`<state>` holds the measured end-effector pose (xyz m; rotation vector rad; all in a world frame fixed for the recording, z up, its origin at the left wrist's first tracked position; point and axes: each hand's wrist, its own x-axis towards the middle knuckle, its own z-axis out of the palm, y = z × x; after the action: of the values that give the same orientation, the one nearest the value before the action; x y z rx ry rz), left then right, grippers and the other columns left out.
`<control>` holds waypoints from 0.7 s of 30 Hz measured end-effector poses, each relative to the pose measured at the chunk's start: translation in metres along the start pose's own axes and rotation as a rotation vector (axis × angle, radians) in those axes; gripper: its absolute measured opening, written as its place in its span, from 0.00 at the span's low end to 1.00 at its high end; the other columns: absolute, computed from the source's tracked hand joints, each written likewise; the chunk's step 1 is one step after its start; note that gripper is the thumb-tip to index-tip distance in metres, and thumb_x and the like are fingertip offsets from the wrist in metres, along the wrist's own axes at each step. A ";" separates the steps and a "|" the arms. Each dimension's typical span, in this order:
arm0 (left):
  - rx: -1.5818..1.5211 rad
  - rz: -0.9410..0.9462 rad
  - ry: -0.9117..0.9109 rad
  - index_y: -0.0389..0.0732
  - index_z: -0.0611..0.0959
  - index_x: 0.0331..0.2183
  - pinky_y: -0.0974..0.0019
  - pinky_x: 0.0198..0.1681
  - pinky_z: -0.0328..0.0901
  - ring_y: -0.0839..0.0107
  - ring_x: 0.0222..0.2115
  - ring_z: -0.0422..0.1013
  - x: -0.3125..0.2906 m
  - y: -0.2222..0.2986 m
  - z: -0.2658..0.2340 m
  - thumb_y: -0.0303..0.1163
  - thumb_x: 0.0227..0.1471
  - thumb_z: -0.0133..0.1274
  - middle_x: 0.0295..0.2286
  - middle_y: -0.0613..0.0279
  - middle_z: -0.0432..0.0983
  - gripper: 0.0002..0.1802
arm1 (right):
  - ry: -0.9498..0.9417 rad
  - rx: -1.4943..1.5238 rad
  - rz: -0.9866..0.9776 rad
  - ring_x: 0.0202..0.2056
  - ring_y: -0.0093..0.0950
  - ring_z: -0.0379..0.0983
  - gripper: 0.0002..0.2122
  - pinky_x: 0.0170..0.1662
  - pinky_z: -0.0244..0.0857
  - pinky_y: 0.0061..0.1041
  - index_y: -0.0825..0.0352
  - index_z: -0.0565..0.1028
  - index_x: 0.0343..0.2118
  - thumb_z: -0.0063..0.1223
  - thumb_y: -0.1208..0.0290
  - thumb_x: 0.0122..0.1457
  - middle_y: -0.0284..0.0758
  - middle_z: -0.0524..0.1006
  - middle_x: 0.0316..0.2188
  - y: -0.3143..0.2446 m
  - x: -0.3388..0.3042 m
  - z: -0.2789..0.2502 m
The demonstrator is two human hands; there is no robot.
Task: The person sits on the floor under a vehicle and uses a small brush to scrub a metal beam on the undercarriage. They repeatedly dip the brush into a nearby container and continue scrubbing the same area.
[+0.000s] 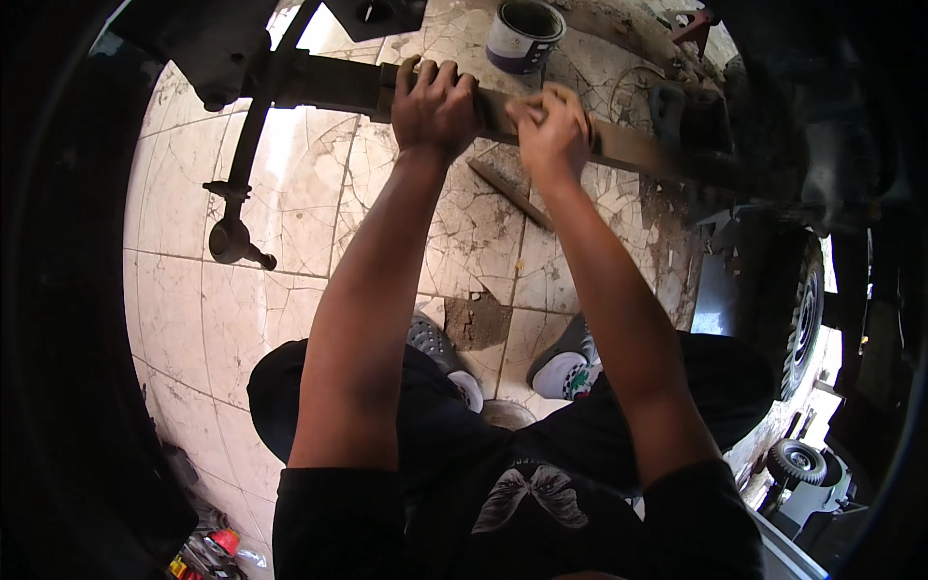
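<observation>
A long rusty flat metal bar (628, 145) runs across the upper part of the view, from a dark vehicle part at the upper left to the dark underbody at the right. My left hand (433, 101) is wrapped over the bar's top edge, gripping it. Just to its right, my right hand (551, 130) presses a small tan piece, possibly sandpaper, against the bar's face. Both arms reach up from the lower edge.
A dark steering rod with a ball joint (232, 237) hangs at the left. An open paint can (522, 34) stands on the cracked tile floor (290, 184). A flat metal strip (512, 193) lies below the bar. A wheel (802, 319) is at the right.
</observation>
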<state>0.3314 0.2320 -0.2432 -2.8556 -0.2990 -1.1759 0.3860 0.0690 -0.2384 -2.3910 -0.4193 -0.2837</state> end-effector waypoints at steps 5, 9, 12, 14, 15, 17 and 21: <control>-0.042 -0.017 -0.012 0.51 0.87 0.28 0.52 0.62 0.62 0.61 0.42 0.78 0.002 0.007 0.005 0.34 0.49 0.58 0.33 0.65 0.83 0.04 | 0.010 0.164 0.089 0.57 0.36 0.73 0.08 0.68 0.57 0.43 0.55 0.87 0.33 0.73 0.58 0.55 0.30 0.79 0.53 0.025 0.016 0.030; -0.035 -0.009 0.006 0.50 0.87 0.28 0.52 0.62 0.62 0.61 0.42 0.78 -0.002 -0.004 0.003 0.34 0.49 0.58 0.33 0.64 0.83 0.04 | -0.011 0.057 -0.016 0.57 0.37 0.73 0.08 0.68 0.57 0.44 0.56 0.87 0.33 0.73 0.58 0.55 0.31 0.79 0.51 0.007 -0.014 0.000; -0.027 0.002 -0.001 0.49 0.87 0.29 0.52 0.61 0.62 0.61 0.42 0.78 0.002 0.002 0.001 0.34 0.49 0.58 0.33 0.64 0.83 0.05 | 0.035 0.057 0.006 0.56 0.36 0.73 0.08 0.68 0.57 0.44 0.55 0.87 0.33 0.73 0.59 0.55 0.31 0.80 0.50 -0.004 0.004 0.003; -0.005 0.010 -0.015 0.49 0.88 0.29 0.52 0.61 0.63 0.61 0.42 0.78 0.004 0.008 0.000 0.34 0.49 0.58 0.33 0.64 0.83 0.05 | 0.039 0.124 0.080 0.56 0.37 0.73 0.08 0.68 0.57 0.44 0.55 0.87 0.33 0.73 0.60 0.54 0.31 0.80 0.49 -0.005 0.019 0.009; -0.012 0.006 -0.013 0.49 0.87 0.29 0.52 0.61 0.63 0.61 0.42 0.78 0.002 0.006 0.000 0.34 0.49 0.58 0.34 0.64 0.83 0.05 | 0.028 0.109 0.063 0.55 0.36 0.73 0.08 0.67 0.57 0.44 0.56 0.87 0.33 0.73 0.60 0.54 0.31 0.80 0.49 -0.004 0.012 0.010; -0.021 -0.004 0.004 0.49 0.87 0.29 0.52 0.61 0.62 0.60 0.43 0.78 0.001 0.000 0.002 0.35 0.49 0.58 0.34 0.64 0.83 0.05 | 0.013 0.082 0.015 0.55 0.36 0.73 0.08 0.67 0.58 0.43 0.56 0.87 0.32 0.73 0.61 0.53 0.31 0.80 0.49 -0.003 -0.005 0.007; 0.004 -0.009 -0.013 0.49 0.87 0.29 0.52 0.61 0.62 0.61 0.43 0.78 0.001 -0.002 0.001 0.36 0.50 0.59 0.34 0.64 0.83 0.05 | 0.036 0.055 -0.024 0.55 0.36 0.74 0.07 0.67 0.57 0.42 0.56 0.86 0.31 0.72 0.61 0.54 0.32 0.80 0.48 -0.007 -0.012 0.002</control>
<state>0.3328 0.2345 -0.2432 -2.8627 -0.3150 -1.1579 0.3724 0.0726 -0.2400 -2.3247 -0.4333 -0.3219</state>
